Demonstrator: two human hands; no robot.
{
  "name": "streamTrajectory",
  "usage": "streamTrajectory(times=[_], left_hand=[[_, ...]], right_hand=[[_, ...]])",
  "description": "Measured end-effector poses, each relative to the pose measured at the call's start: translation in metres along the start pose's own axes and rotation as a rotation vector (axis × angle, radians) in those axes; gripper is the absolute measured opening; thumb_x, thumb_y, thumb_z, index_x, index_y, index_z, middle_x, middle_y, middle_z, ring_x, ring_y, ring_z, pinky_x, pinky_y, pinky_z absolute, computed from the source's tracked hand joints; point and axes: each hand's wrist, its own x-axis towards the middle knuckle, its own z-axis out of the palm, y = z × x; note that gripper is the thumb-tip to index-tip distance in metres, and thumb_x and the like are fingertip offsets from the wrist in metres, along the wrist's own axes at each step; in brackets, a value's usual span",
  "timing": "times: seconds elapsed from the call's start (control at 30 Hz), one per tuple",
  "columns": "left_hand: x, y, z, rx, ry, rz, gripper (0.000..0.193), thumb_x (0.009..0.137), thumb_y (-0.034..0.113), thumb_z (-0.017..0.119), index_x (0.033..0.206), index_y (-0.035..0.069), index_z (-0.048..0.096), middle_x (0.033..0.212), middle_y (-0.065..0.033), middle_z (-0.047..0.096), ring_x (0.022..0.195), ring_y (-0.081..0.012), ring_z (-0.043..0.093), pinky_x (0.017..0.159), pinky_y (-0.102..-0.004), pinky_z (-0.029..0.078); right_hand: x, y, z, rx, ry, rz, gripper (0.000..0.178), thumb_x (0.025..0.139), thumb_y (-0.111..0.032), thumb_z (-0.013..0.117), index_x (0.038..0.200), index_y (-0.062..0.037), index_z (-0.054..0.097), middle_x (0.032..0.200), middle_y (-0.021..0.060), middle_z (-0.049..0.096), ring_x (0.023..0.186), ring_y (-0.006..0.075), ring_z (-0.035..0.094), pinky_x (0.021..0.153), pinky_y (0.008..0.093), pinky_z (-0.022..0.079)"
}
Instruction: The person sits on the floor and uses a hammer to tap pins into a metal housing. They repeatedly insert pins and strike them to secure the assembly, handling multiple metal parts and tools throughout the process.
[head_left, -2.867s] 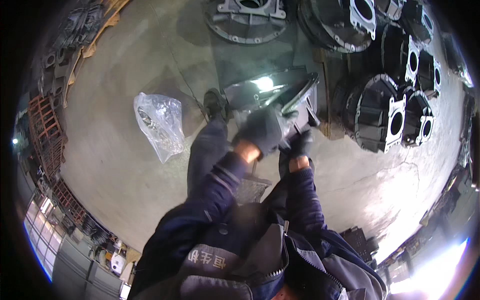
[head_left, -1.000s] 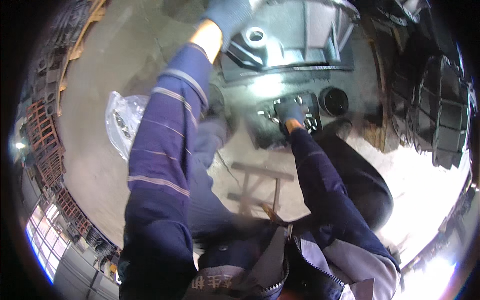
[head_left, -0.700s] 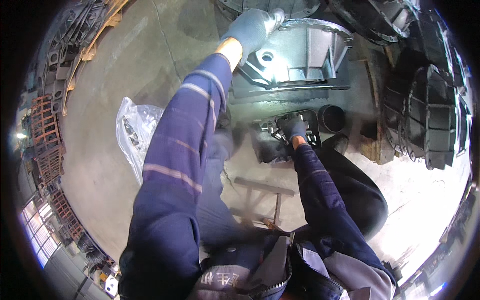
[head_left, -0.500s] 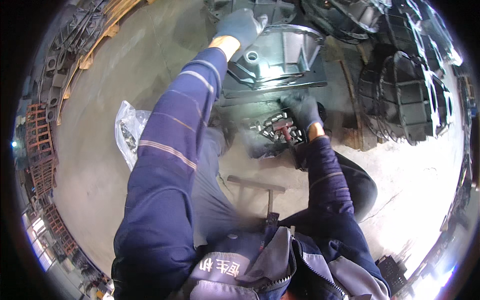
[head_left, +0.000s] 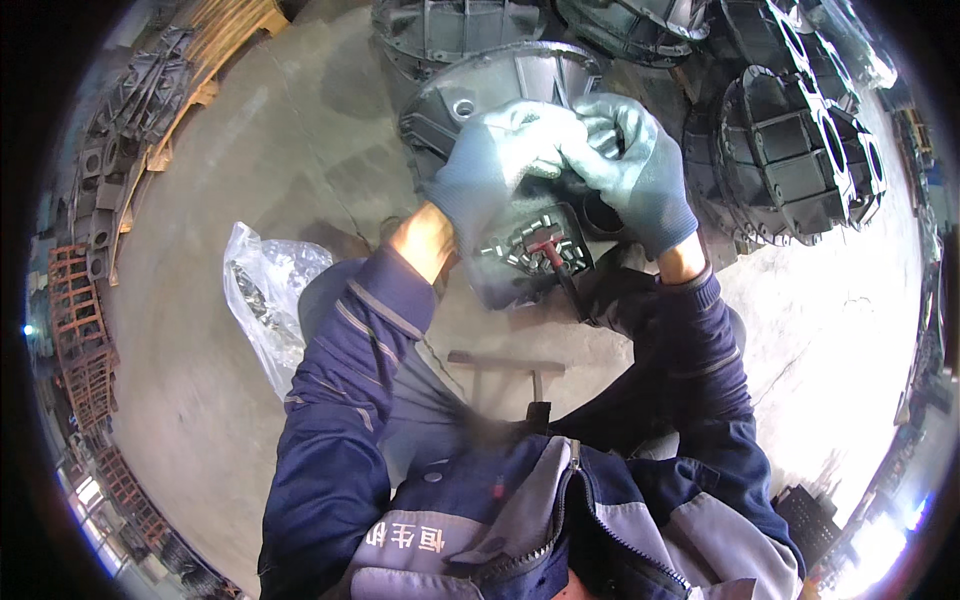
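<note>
My left hand (head_left: pixel 510 155) and my right hand (head_left: pixel 635 165), both in grey-blue coated gloves, meet in front of the near ribbed metal housing (head_left: pixel 500 85). The left hand's fingers are pinched together, and whatever they hold is hidden. Curled fingers of my right hand close around what looks like a small silvery cylinder (head_left: pixel 601 135), partly covered by the glove. Below the hands stands a black tray (head_left: pixel 515 293) holding several short metal sleeves (head_left: pixel 527 243). A hammer (head_left: pixel 556 262) with a reddish head lies across the tray, its dark handle slanting toward my right leg.
A clear plastic bag (head_left: pixel 270 300) of small parts lies on the floor at left. Between my legs is a T-shaped metal tool (head_left: pixel 535 372). More ribbed housings (head_left: pixel 785 150) crowd the right and far side. A wooden pallet (head_left: pixel 225 50) with castings stands far left.
My left hand has come back from the housing's far rim, and my right hand has risen from beside the tray. They now meet in front of the housing.
</note>
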Motion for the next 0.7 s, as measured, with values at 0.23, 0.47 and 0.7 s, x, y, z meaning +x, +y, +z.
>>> streamTrajectory(times=[0.23, 0.47, 0.7], left_hand=[[0.018, -0.021, -0.011, 0.117, -0.051, 0.181, 0.026, 0.100, 0.010, 0.061, 0.122, -0.003, 0.068, 0.112, -0.0105, 0.073, 0.100, -0.0162, 0.072, 0.088, -0.0280, 0.058], [0.018, -0.023, -0.006, -0.126, 0.064, 0.005, 0.026, 0.099, 0.011, 0.065, 0.121, -0.003, 0.068, 0.105, -0.0092, 0.074, 0.090, -0.0147, 0.071, 0.082, -0.0272, 0.058], [0.011, -0.011, -0.012, -0.235, 0.017, -0.061, 0.032, 0.098, 0.011, 0.068, 0.128, 0.001, 0.066, 0.115, -0.0088, 0.072, 0.102, -0.0166, 0.071, 0.092, -0.0286, 0.059]], right_hand=[[0.014, 0.024, -0.008, -0.090, -0.047, -0.123, 0.049, 0.078, -0.030, 0.087, 0.121, -0.0092, 0.074, 0.112, 0.0110, 0.072, 0.092, 0.0194, 0.071, 0.081, 0.0299, 0.057], [0.012, 0.028, -0.004, -0.109, -0.054, -0.103, 0.043, 0.079, -0.024, 0.086, 0.119, -0.0112, 0.076, 0.115, 0.0124, 0.072, 0.096, 0.0209, 0.072, 0.084, 0.0311, 0.058], [0.015, 0.036, -0.002, 0.068, -0.096, -0.121, 0.043, 0.081, -0.018, 0.084, 0.122, -0.0077, 0.074, 0.118, 0.0116, 0.073, 0.098, 0.0161, 0.070, 0.084, 0.0300, 0.057]])
